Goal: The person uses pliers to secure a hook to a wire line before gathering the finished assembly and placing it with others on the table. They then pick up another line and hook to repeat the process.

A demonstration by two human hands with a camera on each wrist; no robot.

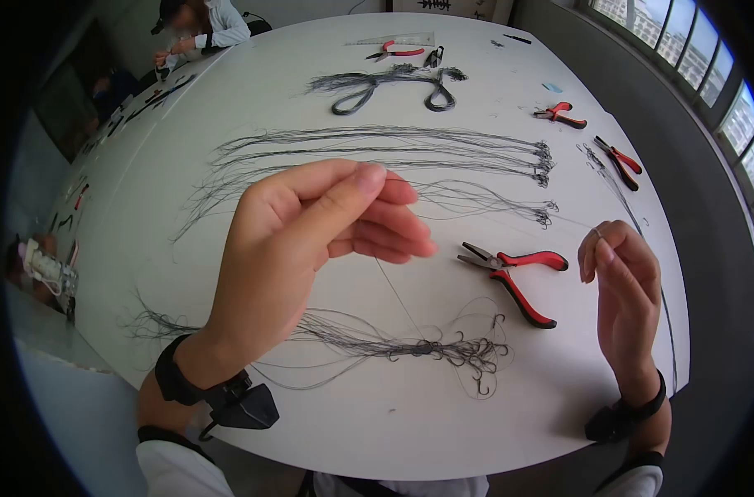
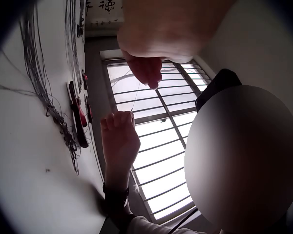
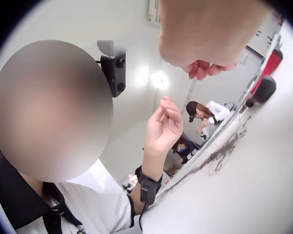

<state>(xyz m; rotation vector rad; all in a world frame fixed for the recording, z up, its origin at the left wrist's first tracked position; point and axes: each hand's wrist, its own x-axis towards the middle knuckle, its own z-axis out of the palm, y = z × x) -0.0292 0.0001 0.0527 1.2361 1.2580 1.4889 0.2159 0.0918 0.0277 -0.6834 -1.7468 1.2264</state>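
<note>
Both hands are raised over a smooth white table (image 1: 335, 443). The left hand (image 1: 290, 219), in the middle, has its thumb pressed to its forefinger, pinching a hair-thin line (image 2: 136, 99); its other fingers are loosely bent and slightly spread. The right hand (image 1: 625, 290), farther right, is nearly closed, thumb and curled forefinger gripping the same line, which spans the space between the hands. Below them lies a bundle of hooks (image 1: 476, 354), dark, curved and shiny, their wiry strands gathered at a dark knot and fanning loosely to the left. A fine strand slants down from near the left hand to this knot. Between the hands, open pliers (image 1: 497, 263) rest on the table, with grey metal tips and smooth red-and-black handles. Beyond, long rows of thin strands (image 1: 377, 151) end in small clustered hooks; the left hand and wrist cover part of them. Farther back are a looped dark bundle (image 1: 377, 81), red-handled cutters (image 1: 393, 53) and a clear ruler (image 1: 412, 38). Two more red-and-black pliers lie toward the right edge, and another person (image 1: 215, 29) sits at upper left.
</note>
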